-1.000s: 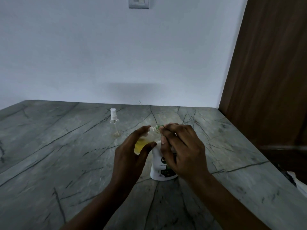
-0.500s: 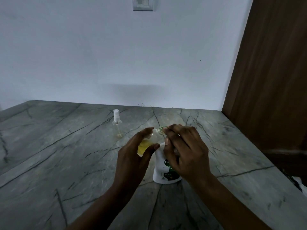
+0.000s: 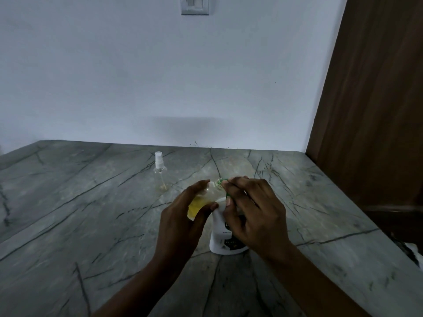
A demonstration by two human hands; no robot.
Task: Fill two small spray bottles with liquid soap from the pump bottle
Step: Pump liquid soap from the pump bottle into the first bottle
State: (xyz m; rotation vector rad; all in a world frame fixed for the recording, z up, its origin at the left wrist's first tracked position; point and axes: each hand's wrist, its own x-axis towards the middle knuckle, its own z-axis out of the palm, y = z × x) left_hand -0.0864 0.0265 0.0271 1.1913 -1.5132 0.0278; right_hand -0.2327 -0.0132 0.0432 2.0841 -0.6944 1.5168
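Observation:
My left hand grips a small clear spray bottle with no cap, tilted so its open neck points right; yellow liquid fills its lower part. My right hand covers the top of the white pump bottle, which stands on the grey stone counter. The green pump spout shows at my fingertips, right at the small bottle's neck. A second clear spray bottle with a white sprayer stands upright further back to the left, with only a trace of yellow at its bottom.
A white wall with a switch plate runs behind the counter. A brown wooden door stands at the right edge of the counter. A patterned object shows at the far right edge.
Hands and bottles hold the same pose. The view has shifted slightly, so everything sits a little to the right in the frame.

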